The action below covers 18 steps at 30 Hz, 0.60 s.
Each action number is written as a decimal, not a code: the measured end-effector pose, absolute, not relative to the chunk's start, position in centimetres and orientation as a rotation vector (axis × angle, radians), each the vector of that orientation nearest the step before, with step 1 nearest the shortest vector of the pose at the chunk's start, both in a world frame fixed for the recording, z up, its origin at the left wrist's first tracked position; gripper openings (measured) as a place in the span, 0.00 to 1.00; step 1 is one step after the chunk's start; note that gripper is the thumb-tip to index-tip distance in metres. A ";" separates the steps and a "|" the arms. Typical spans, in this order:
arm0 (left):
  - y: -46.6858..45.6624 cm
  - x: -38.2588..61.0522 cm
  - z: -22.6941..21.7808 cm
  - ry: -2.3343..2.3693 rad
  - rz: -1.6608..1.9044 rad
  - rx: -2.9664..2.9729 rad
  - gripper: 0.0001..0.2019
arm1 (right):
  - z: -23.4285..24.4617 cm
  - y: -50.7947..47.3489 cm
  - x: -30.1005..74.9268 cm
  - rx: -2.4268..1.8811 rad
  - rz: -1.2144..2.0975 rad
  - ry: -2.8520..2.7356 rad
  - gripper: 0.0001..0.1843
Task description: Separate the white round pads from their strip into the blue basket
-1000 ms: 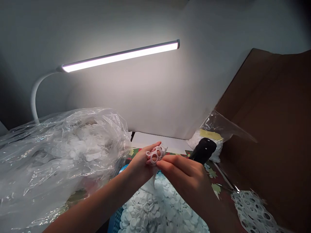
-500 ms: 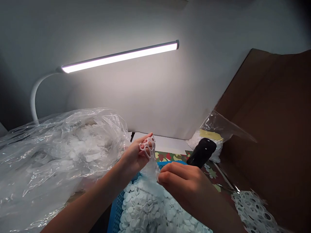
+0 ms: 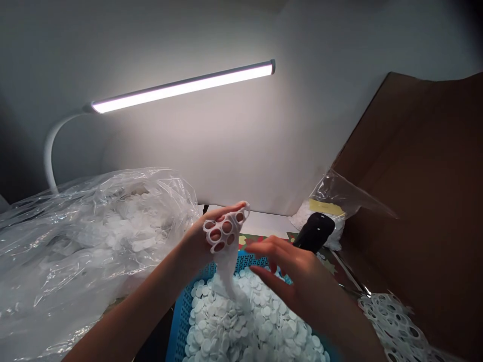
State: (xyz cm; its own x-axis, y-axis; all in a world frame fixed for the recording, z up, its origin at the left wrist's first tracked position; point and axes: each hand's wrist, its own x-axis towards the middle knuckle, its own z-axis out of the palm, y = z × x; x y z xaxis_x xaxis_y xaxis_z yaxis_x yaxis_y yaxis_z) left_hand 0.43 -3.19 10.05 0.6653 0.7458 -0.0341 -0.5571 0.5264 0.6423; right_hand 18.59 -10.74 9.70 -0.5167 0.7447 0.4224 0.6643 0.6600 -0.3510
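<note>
My left hand (image 3: 206, 241) pinches a white strip punched with round holes (image 3: 224, 232), which hangs down toward a blue basket (image 3: 180, 322). The basket is heaped with small white discs (image 3: 241, 327). My right hand (image 3: 289, 271) hovers just right of the strip, fingers spread apart and holding nothing. A black handle-like object (image 3: 314, 232) lies just behind my right hand.
A big clear plastic bag of white pieces (image 3: 86, 241) fills the left side. A smaller bag (image 3: 332, 208) sits at the back right beside a brown cardboard box wall (image 3: 422, 201). Punched white scrap (image 3: 396, 327) lies at lower right. A lit lamp bar (image 3: 181, 86) hangs overhead.
My right hand has let go of the strip and opened its fingers. My left hand has lifted the strip a little, so it hangs stretched above the discs.
</note>
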 end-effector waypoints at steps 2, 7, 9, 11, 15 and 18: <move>-3.8 0.8 10.0 0.293 0.743 0.682 0.10 | 9.5 -10.2 18.7 -1.119 0.162 -2.247 0.13; -4.3 1.3 9.1 0.297 0.739 0.780 0.08 | 9.1 -9.9 18.6 -1.076 -0.003 -2.138 0.09; -4.3 1.4 8.9 0.295 0.723 0.790 0.09 | 9.1 -10.0 18.5 -1.037 -0.052 -2.109 0.08; -4.4 1.6 8.9 0.269 0.707 0.790 0.10 | 9.0 -10.1 18.3 -0.972 -0.080 -2.080 0.08; -4.9 1.7 9.5 0.213 0.625 0.744 0.12 | 9.1 -10.2 18.2 -0.886 -0.052 -2.054 0.14; -5.2 1.8 9.6 0.213 0.602 0.711 0.14 | 9.1 -10.2 18.4 -0.873 -0.012 -2.088 0.16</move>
State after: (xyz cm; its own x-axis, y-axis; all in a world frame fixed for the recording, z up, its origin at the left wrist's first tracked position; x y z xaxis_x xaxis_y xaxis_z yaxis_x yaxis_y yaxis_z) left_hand 1.85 -5.22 9.62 0.8113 0.5844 0.0164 -0.4445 0.5984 0.6666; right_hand 18.38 -10.23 9.14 -0.3945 0.5789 0.7136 0.5868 0.7563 -0.2891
